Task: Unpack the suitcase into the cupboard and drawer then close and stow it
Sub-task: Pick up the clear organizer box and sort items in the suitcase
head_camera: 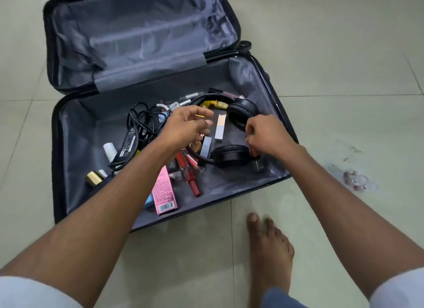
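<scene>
Right grip (263, 133) curled at headphones (241, 115), open suitcase (68, 128), tiled floor (344, 66)

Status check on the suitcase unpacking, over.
Left hand open over the clutter. Right hand curled at the headphones, grip unclear. Suitcase open, far half empty. Charger cable tangled alongside.

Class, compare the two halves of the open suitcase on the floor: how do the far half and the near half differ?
The far half holds nothing visible; the near half holds headphones, a charger, cosmetics and a pink box. Both hands reach into the near half, not the far half. Both are lined in grey fabric.
</scene>
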